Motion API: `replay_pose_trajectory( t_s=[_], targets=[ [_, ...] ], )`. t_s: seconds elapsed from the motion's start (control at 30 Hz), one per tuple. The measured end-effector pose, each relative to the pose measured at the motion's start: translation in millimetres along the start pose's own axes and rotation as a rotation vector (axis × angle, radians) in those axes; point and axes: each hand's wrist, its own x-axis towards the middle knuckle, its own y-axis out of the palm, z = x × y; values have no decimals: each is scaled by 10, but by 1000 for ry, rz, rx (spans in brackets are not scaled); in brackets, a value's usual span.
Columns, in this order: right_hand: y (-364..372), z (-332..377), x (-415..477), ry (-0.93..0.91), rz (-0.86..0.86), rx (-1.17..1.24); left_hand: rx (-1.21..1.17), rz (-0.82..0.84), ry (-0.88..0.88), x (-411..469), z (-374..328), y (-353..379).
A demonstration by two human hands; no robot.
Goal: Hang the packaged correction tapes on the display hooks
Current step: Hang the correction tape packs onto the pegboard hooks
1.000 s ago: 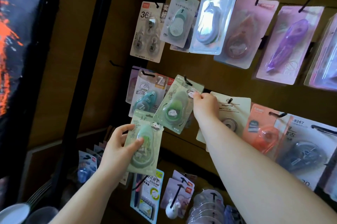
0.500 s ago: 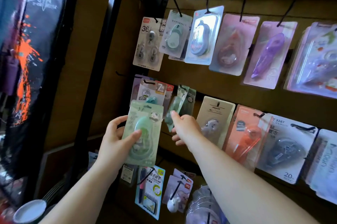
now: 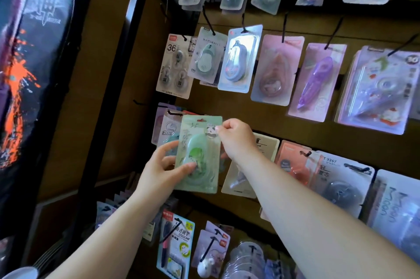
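A green packaged correction tape (image 3: 200, 153) with a panda on its card is held upright against the middle row of the display. My left hand (image 3: 162, 170) grips its lower left part, thumb across the blister. My right hand (image 3: 236, 137) pinches its upper right corner. The pack covers the hook behind it, and the green packs hung there are hidden. Left of it hangs a blue tape pack (image 3: 168, 128) on a black hook (image 3: 173, 112). To the right hang a beige pack (image 3: 263, 149) and an orange pack (image 3: 295, 160).
The upper row holds several packs, among them a white multi-pack (image 3: 175, 67), a blue one (image 3: 238, 60), a pink one (image 3: 277, 69) and a purple one (image 3: 318, 78). More packs hang in the bottom row (image 3: 177, 249). A black frame post (image 3: 113, 74) and a black-orange bag (image 3: 25, 69) stand left.
My left hand has raised the green panda pack up to the middle row. My right hand let go of the hung green packs and now pinches this pack's top corner.
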Motion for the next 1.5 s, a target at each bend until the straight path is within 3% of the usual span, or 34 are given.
replay_pose_trajectory(
  t_s=[0.17,0.63,1.5],
  targets=[
    [-37,31,86,-29,-141,-17,0,2,-3,81,73,81],
    [11,-67,184,69,-144,-117,26,-24,-22,192,196,83],
    [192,-263,288,88,-269,159,111,-90,82,289,233,45]
  ],
)
